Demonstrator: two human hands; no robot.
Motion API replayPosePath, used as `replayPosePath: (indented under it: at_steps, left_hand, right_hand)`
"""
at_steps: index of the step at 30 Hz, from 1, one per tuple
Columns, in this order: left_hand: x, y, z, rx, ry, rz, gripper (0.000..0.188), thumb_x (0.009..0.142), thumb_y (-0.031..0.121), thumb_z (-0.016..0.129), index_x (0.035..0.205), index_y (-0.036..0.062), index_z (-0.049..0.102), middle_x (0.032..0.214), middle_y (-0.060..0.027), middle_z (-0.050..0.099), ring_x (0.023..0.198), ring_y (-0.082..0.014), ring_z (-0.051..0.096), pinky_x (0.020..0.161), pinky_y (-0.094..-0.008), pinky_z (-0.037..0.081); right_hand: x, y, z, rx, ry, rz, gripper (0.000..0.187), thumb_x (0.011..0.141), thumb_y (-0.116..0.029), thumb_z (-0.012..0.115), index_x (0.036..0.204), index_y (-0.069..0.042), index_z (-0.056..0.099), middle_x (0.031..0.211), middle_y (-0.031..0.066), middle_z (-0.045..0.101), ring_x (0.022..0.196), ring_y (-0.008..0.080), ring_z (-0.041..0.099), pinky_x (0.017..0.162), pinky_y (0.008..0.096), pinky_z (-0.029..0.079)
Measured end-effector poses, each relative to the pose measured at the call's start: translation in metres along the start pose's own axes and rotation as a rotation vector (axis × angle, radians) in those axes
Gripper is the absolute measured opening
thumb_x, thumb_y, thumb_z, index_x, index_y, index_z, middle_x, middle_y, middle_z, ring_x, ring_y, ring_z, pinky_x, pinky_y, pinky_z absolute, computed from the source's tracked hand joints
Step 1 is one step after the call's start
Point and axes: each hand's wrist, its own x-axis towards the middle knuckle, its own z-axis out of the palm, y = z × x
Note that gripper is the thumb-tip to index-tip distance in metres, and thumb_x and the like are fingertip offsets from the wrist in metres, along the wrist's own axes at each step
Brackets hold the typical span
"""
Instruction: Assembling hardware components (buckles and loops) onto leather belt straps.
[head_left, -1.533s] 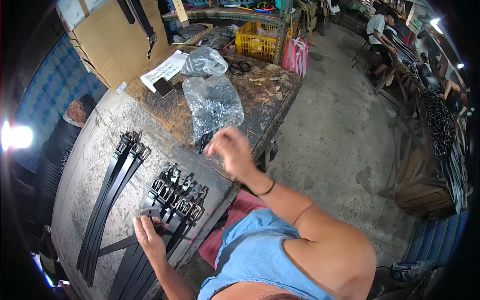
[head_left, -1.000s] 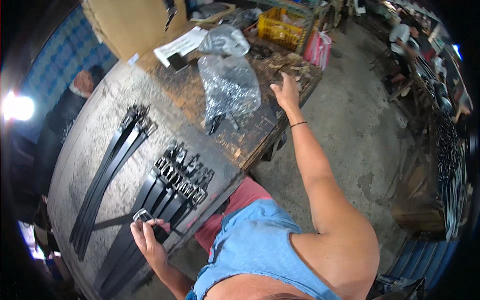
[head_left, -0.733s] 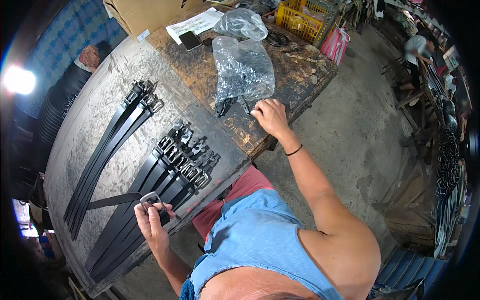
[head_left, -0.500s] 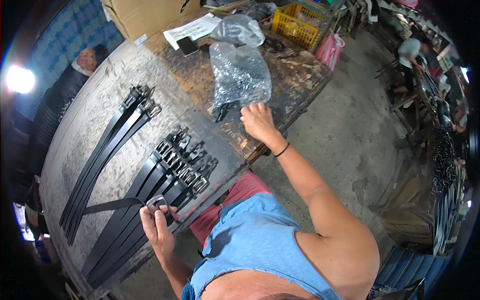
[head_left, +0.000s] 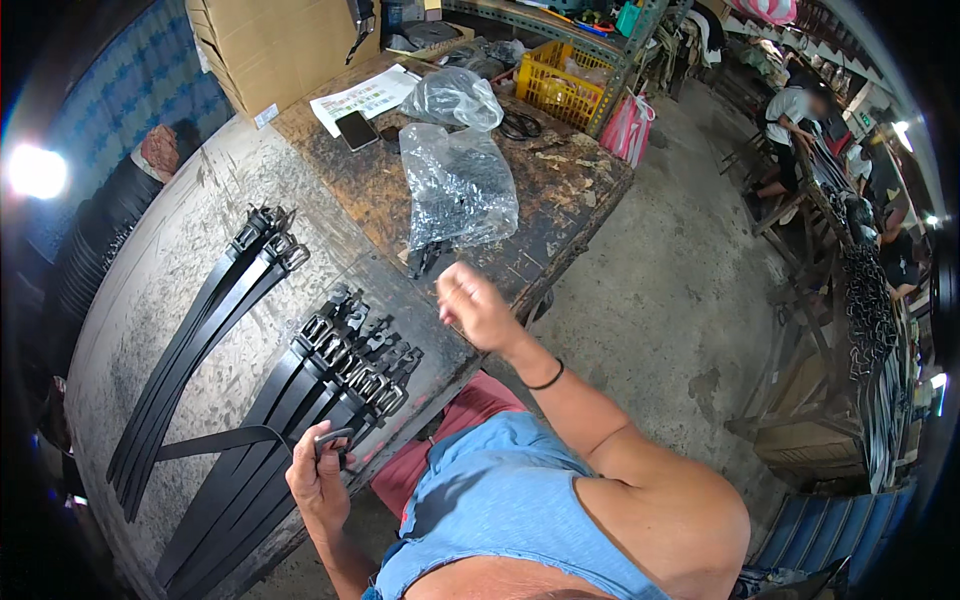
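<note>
My left hand [head_left: 318,490], near the table's front edge, is closed on the buckle end of a black belt [head_left: 222,440]. The strap curves away leftward over other belts. Under and beside it lies a fanned stack of black belts [head_left: 268,425], their metal buckles [head_left: 350,350] bunched at the far end. A smaller bundle of belts [head_left: 190,345] rests farther left. My right hand [head_left: 475,308] hovers over the table's right edge, fingers curled together; whatever they may hold is hidden. Just beyond it is a clear plastic bag [head_left: 458,190] with small black pieces [head_left: 430,258] at its mouth.
A phone [head_left: 357,131], a printed sheet [head_left: 365,98], another plastic bag [head_left: 455,98] and a yellow basket [head_left: 560,90] are at the back. A cardboard box [head_left: 285,55] stands back left. People work at a bench [head_left: 800,200] on the far right.
My right hand has drawn back from the bag's mouth, toward me and slightly left. My left hand keeps hold of the belt, its buckle now turned more edge-on.
</note>
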Motion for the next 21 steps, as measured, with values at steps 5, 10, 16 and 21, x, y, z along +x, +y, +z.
replayPosePath:
  at_steps: [5, 10, 16, 21]
  left_hand:
    - [0.002, 0.015, 0.001, 0.130, -0.090, 0.198, 0.032, 0.097, 0.014, 0.052, 0.124, -0.0033, 0.056, 0.083, -0.0103, 0.066, 0.073, -0.0139, 0.064, 0.065, -0.0256, 0.052]
    - [0.000, 0.025, 0.002, 0.241, -0.094, 0.062, 0.028, 0.095, 0.011, 0.050, 0.118, -0.0023, 0.057, 0.079, -0.0118, 0.067, 0.069, -0.0188, 0.067, 0.063, -0.0282, 0.052]
    - [0.001, 0.022, -0.002, 0.328, 0.016, -0.146, 0.029, 0.101, 0.024, 0.046, 0.092, -0.0020, 0.057, 0.072, -0.0045, 0.061, 0.066, -0.0106, 0.058, 0.058, -0.0255, 0.045]
    - [0.010, 0.031, 0.011, 0.155, -0.005, -0.080, 0.021, 0.097, 0.018, 0.051, 0.098, -0.0018, 0.059, 0.079, -0.0100, 0.066, 0.071, -0.0150, 0.061, 0.064, -0.0289, 0.048]
  right_hand:
    - [-0.037, -0.024, 0.076, 0.105, -0.587, 0.069, 0.017, 0.100, -0.021, 0.050, 0.091, -0.007, 0.052, 0.074, -0.0026, 0.046, 0.064, 0.0067, 0.050, 0.058, 0.0243, 0.047]
    - [-0.048, -0.018, 0.104, 0.353, -0.876, 0.192, 0.012, 0.100, -0.016, 0.048, 0.099, -0.004, 0.051, 0.079, -0.0013, 0.049, 0.067, 0.0058, 0.050, 0.062, 0.0233, 0.045]
    - [-0.052, -0.027, 0.106, 0.170, -0.626, -0.005, 0.017, 0.097, -0.020, 0.056, 0.102, -0.005, 0.051, 0.085, 0.0031, 0.049, 0.072, 0.0118, 0.053, 0.064, 0.0272, 0.045]
    - [-0.057, -0.043, 0.100, -0.307, -0.461, -0.532, 0.036, 0.087, -0.031, 0.068, 0.107, -0.007, 0.052, 0.095, 0.0100, 0.049, 0.084, 0.0233, 0.058, 0.070, 0.0366, 0.048]
